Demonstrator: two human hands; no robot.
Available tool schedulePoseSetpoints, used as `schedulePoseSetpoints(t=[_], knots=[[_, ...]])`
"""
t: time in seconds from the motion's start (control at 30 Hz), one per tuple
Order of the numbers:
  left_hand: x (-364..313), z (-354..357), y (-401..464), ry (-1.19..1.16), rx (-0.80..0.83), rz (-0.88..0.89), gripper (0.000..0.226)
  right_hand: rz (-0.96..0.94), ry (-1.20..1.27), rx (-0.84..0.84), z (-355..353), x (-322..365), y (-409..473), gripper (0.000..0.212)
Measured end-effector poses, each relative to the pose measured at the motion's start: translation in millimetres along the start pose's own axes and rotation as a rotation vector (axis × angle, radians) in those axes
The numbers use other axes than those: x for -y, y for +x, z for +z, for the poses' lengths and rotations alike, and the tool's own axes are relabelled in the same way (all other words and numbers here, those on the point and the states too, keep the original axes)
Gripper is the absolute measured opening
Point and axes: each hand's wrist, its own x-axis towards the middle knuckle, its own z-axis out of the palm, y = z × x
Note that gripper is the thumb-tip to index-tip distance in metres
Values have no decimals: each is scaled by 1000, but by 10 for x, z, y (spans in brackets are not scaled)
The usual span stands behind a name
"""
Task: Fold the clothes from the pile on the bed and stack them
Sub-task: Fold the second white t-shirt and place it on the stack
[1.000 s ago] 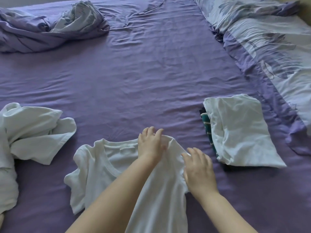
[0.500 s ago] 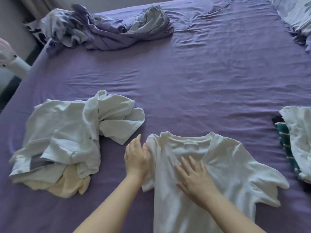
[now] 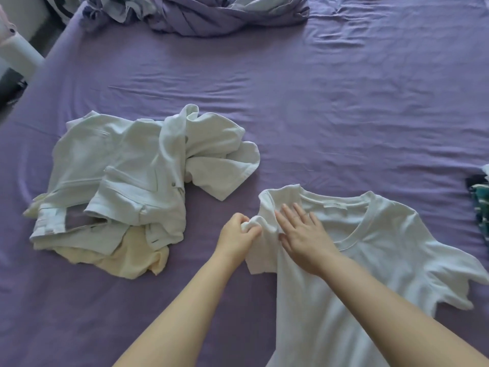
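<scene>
While the white tee lies face-up and mostly flat on the bed, folding on it has only just begun, I'd say.

Head view:
- Left hand: fingers curled, pinching the bunched left sleeve at the tee's edge.
- Right hand: fingers straight and spread, pressing flat on the tee just below the collar, next to that sleeve. Holding nothing.
- Tee's other sleeve is splayed out to the right, not folded in; body runs down out of frame.
- Pile left of the tee, apart from it: still crumpled (pale denim-looking piece, a white top, something yellow underneath). At least three items, none folded.
- Stack at the far right edge: only a sliver shows, teal-striped fabric, count unreadable.
- Bedding heaped at the far end, not part of the job.

Judgement: early-to-mid. Some items stacked, one tee in hand, the pile untouched.
</scene>
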Motion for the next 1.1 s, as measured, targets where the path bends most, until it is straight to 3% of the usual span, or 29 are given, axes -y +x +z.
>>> schedulePoseSetpoints(t=[0.1,0.3,0.5,0.6,0.83,1.0,1.1], knots=[[-4,-129,-36,-73,-39,15,19,-35,37,-34,10,104,-94,58],[63,-468,-2,251,-284,136,14,-95,-29,1,170,290,-239,68],[186,-353,43,585,-290,65,60,6,-172,-17,432,334,-188,71],[224,-154,-87,799,-319,144,73,-1,-197,-43,494,279,-249,73],[310,627,-646,1078,18,524,61,24,-195,-80,551,-255,-886,72],[371,1203,-1288,1141,283,574,56,183,-158,86,748,-642,-1678,70],[346,1457,-1761,1130,303,559,58,228,-122,65,790,-686,-2192,62]])
